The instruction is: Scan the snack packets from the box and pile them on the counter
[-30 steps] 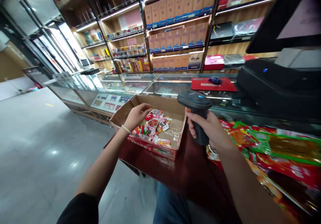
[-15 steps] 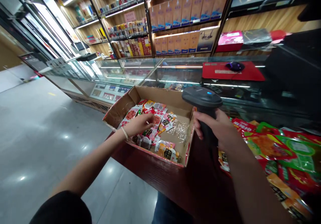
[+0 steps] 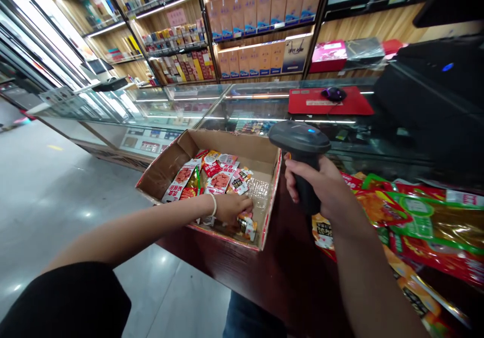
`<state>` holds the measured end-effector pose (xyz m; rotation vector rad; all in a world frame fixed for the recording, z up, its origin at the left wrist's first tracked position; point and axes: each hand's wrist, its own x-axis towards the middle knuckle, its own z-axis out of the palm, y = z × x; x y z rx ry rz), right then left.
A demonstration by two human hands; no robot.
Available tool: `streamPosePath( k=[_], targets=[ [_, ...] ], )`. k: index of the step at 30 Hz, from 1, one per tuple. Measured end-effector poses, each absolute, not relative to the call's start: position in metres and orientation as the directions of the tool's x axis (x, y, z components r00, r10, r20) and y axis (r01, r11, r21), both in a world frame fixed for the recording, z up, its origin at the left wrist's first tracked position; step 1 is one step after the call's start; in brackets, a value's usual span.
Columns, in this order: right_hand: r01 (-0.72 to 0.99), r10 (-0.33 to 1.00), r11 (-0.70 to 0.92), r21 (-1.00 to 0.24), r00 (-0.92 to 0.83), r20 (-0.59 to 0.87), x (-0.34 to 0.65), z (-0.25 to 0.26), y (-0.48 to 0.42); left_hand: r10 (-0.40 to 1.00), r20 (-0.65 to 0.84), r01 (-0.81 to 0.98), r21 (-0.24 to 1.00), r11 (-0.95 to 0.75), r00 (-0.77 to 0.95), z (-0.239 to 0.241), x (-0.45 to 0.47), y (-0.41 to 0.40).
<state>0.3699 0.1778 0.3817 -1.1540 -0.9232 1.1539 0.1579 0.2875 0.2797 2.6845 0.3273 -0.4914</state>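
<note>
My left hand [image 3: 231,208] reaches down into an open cardboard box [image 3: 260,234] with its fingers curled closed on a small orange-and-white snack packet [image 3: 247,228]. The fingertips are partly hidden among the packets. Several red, white and green snack packets [image 3: 220,180] lie flat in the left and middle of the box. A black handheld barcode scanner [image 3: 300,137], a blue light glowing on its top, stands upright in my right hand [image 3: 325,186]. The fingers wrap around its handle, just right of the box.
A pile of snack packets [image 3: 423,217] covers the right of the dark red table [image 3: 227,262]. Behind the box runs a glass display counter [image 3: 212,107] bearing a red mat [image 3: 313,105], a computer mouse [image 3: 334,94] and a dark monitor [image 3: 434,86]. Shelves with boxed goods stand farther back.
My left hand has moved right and down within the box, its fingers closing on a packet near the front wall. My right hand still holds the scanner. The view has shifted somewhat to the right.
</note>
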Motion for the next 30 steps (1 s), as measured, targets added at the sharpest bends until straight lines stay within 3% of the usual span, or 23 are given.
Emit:
streamPosePath(
  k=[7,11,13,15,18,21,25,30],
  targets=[
    [-0.225,0.986,0.04,-0.974,0.168,0.001,0.374,0.389,0.17,0.422,-0.336,0.519,0.296,-0.802,0.842,0.287,0.161,0.306],
    [-0.269,0.984,0.07,-0.96,0.177,0.022,0.373,0.394,0.162,0.546,-0.219,0.588,0.269,-0.763,0.809,0.298,0.161,0.316],
    [-0.286,0.984,0.089,-0.954,0.172,0.04,0.372,0.397,0.156,0.634,-0.115,0.631,0.334,-0.7,0.765,0.305,0.159,0.322],
    [-0.298,0.985,0.102,-0.949,0.166,0.054,0.371,0.399,0.148,0.712,-0.046,0.627,0.515,-0.584,0.701,0.313,0.155,0.325],
    [-0.299,0.983,0.106,-0.948,0.175,0.055,0.372,0.399,0.132,0.799,-0.088,0.454,0.857,-0.244,0.594,0.326,0.148,0.32],
    [-0.282,0.98,0.104,-0.954,0.194,0.05,0.376,0.396,0.112,0.826,-0.161,0.18,0.981,0.073,0.54,0.345,0.147,0.303],
    [-0.278,0.97,0.104,-0.955,0.241,0.035,0.383,0.393,0.082,0.857,-0.181,-0.143,0.949,0.28,0.483,0.367,0.162,0.278],
    [-0.252,0.958,0.06,-0.966,0.288,-0.015,0.391,0.397,0.043,0.788,-0.292,-0.405,0.731,0.549,0.542,0.382,0.196,0.249]
  ],
)
